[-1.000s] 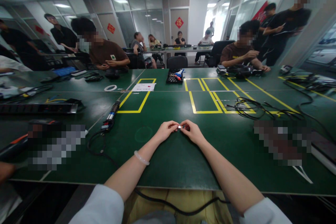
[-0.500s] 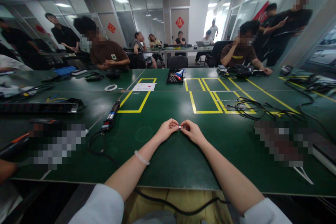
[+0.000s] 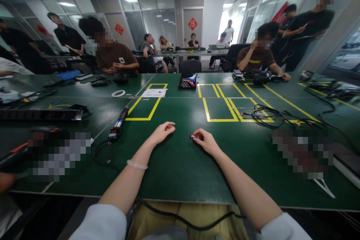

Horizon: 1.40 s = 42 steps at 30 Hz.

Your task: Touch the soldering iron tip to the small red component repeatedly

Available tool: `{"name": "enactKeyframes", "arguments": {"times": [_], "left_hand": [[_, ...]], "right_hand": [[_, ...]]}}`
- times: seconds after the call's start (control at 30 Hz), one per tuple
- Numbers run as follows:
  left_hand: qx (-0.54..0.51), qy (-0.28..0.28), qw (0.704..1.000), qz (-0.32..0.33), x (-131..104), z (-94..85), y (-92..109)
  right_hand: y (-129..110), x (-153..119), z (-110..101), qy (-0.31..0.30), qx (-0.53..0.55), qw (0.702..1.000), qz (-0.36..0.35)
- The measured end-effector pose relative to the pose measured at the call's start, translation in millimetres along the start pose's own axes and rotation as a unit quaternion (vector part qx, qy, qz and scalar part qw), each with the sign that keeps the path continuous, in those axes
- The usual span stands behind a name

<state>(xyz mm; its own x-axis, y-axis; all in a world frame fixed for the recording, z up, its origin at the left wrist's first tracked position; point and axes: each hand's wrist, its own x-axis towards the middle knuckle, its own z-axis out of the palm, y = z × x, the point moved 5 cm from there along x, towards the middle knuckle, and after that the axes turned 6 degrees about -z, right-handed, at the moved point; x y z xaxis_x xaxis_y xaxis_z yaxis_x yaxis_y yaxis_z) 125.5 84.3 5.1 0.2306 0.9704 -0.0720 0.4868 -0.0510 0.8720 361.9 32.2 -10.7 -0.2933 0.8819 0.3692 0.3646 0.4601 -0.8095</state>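
Observation:
Between the thumb and fingertips of my right hand [image 3: 206, 141] is a small red part with a shiny metal bit [image 3: 192, 136], too small to name. That hand is closed on it, just above or on the green table [image 3: 180, 172]. My left hand [image 3: 163, 132] is apart from it, to the left, with fingers stretched out and nothing in them. A pale bracelet [image 3: 137, 165] circles my left wrist. Left of that hand lies a slim corded tool [image 3: 120, 121], its black cable looping toward me.
A black tray [image 3: 185, 87] of small parts, with a blue-and-red item on top, stands at the far middle. Beside it are yellow tape outlines and a paper sheet [image 3: 157, 93]. Black cables [image 3: 263, 112] lie tangled at right; a power strip [image 3: 42, 115] lies left. People sit opposite.
My left hand has let go of the small red part and moved away to the left, its fingers straightening. My right hand has stayed in place, still holding the part.

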Motion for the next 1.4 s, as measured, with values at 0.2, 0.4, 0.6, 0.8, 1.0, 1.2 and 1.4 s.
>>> {"name": "enactKeyframes", "arguments": {"times": [0.2, 0.4, 0.6, 0.8, 1.0, 1.2, 1.4], "left_hand": [[0.357, 0.248, 0.889, -0.142, -26, -102.1, -35], [0.426, 0.378, 0.772, -0.282, -70, -163.0, -65], [0.390, 0.318, 0.791, -0.348, -75, -176.8, -79], [0.397, 0.301, 0.806, -0.320, -72, -174.7, -74], [0.403, 0.293, 0.811, -0.308, -69, -168.3, -71], [0.426, 0.313, 0.800, -0.283, -65, -158.4, -67], [0.441, 0.311, 0.802, -0.256, -61, -136.1, -50]], "right_hand": [[-1, 1, 1, 0.001, 0.003, 1.000, 0.000], [-2, 1, 3, 0.000, 0.004, 1.000, 0.003], [-4, 1, 1, 0.004, 0.002, 1.000, 0.004], [-7, 1, 0, 0.004, -0.004, 1.000, 0.004], [-6, 1, 1, 0.005, -0.014, 1.000, 0.005], [-4, 2, 3, -0.001, -0.013, 1.000, 0.001], [-6, 2, 4, -0.002, -0.018, 1.000, 0.007]]}}
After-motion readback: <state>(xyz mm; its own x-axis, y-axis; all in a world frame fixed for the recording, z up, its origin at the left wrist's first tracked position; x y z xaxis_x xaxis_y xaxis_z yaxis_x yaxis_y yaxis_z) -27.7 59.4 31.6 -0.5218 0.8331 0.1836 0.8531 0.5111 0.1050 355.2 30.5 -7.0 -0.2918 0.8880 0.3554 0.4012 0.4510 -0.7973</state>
